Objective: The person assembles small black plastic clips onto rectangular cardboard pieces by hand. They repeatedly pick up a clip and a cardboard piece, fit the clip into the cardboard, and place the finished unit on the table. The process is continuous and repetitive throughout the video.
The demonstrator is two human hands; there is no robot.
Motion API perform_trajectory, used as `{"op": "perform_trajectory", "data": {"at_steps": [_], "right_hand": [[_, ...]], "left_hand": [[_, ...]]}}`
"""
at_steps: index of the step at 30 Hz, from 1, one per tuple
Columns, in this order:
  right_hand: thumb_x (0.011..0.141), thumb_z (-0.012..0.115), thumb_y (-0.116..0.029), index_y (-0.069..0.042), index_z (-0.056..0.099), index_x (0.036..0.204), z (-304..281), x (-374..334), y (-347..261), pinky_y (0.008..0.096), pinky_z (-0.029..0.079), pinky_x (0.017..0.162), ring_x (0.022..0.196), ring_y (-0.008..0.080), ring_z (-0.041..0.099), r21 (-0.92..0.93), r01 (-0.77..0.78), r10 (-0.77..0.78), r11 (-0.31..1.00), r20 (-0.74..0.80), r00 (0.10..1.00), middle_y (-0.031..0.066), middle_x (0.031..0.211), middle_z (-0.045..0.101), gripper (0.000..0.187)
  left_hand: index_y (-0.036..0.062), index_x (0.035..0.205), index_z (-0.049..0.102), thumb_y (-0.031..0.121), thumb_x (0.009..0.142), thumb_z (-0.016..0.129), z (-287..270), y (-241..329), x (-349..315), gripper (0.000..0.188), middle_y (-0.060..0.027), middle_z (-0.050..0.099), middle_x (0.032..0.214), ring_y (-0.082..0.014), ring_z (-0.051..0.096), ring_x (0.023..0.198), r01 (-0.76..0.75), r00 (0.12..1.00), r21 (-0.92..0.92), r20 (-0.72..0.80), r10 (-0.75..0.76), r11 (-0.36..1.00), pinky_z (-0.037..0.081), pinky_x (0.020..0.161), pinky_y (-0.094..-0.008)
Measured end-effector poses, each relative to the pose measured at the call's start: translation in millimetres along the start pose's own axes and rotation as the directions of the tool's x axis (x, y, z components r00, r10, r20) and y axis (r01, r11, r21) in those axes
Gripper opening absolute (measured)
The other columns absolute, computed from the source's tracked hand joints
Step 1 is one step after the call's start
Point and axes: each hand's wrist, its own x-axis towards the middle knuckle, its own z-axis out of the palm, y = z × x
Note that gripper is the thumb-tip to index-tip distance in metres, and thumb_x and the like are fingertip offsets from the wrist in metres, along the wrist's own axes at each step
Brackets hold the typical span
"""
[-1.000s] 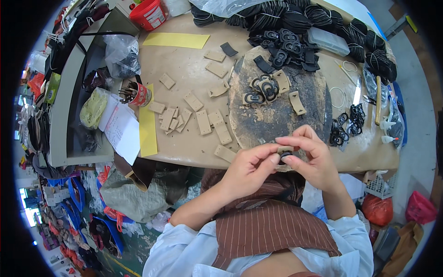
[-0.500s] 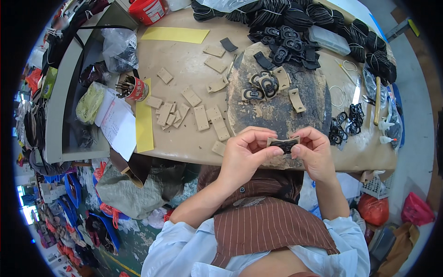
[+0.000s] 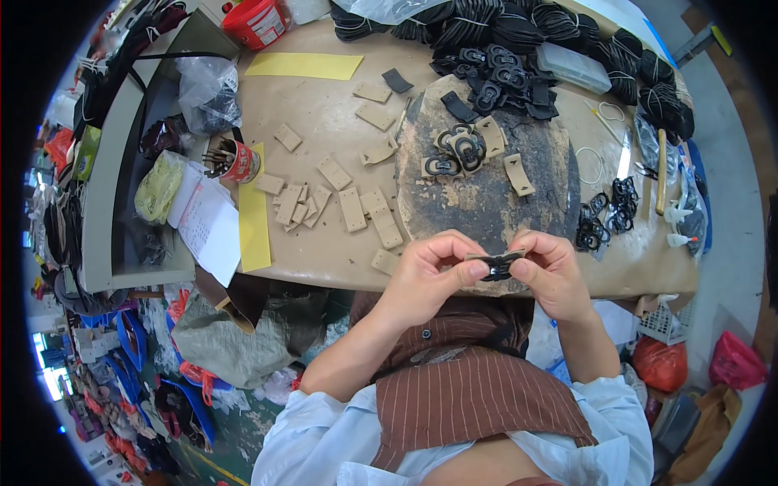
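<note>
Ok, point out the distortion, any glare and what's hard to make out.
Head view: the grey box curves along its sides, corners go black; head view: patches at far left wash out white; head view: the held piece shows, its finer detail too small to tell.

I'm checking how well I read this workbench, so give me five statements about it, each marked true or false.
1. The left hand and right hand both grip one beige-and-black piece. True.
2. The red bucket is at the table's right-hand end. False: the red bucket is at the far left.
3. A wooden handle lies to the right of the round block. True.
4. Most flat beige pieces lie to the right of the round block. False: most flat beige pieces lie to its left.
5. The sleeves are light blue. True.
</note>
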Motion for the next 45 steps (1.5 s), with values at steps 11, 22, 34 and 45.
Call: {"op": "perform_trajectory", "data": {"at_steps": [11,22,34,45], "right_hand": [[0.071,0.070,-0.006,-0.001,0.060,0.083,4,9,-21,0.0279,0.044,0.063,0.069,0.0170,0.056,-0.452,0.429,-0.381,0.782,0.198,0.903,0.0058,0.077,0.058,0.017],[0.068,0.072,-0.006,-0.002,0.061,0.077,-7,1,-19,0.0293,0.046,0.063,0.072,0.0214,0.060,-0.305,0.489,-0.390,0.817,0.332,0.859,0.0090,0.076,0.061,0.015],[0.076,0.065,-0.010,-0.003,0.058,0.106,-77,-6,-4,0.0258,0.047,0.072,0.081,0.0112,0.057,-0.630,0.109,-0.284,0.769,-0.184,0.941,0.0044,0.093,0.060,0.031],[0.068,0.073,-0.009,0.001,0.061,0.080,-200,-9,-26,0.0265,0.044,0.058,0.065,0.0147,0.052,-0.917,-0.263,-0.565,0.301,-0.393,0.725,0.0083,0.084,0.054,0.020]], "left_hand": [[0.0025,0.084,0.064,0.005,0.062,0.076,6,6,-6,0.025,-0.0167,0.050,0.119,-0.0202,0.057,0.095,-0.126,0.985,0.028,-0.113,0.129,0.992,0.043,0.087,-0.0335],[0.0062,0.077,0.060,0.013,0.059,0.081,-3,4,0,0.028,-0.0050,0.061,0.089,-0.0173,0.056,0.084,-0.365,0.931,0.295,0.126,0.343,0.883,0.041,0.077,-0.0296],[0.0032,0.079,0.057,-0.003,0.070,0.068,-17,-20,34,0.016,-0.0080,0.057,0.091,-0.0118,0.055,0.080,0.048,0.999,-0.146,-0.014,-0.051,0.988,0.046,0.070,-0.0238],[0.0043,0.111,0.051,0.004,0.073,0.068,-11,-14,51,0.042,-0.0089,0.048,0.104,-0.0121,0.054,0.071,-0.182,0.832,0.861,-0.122,0.541,0.475,0.044,0.064,-0.0230]]}}
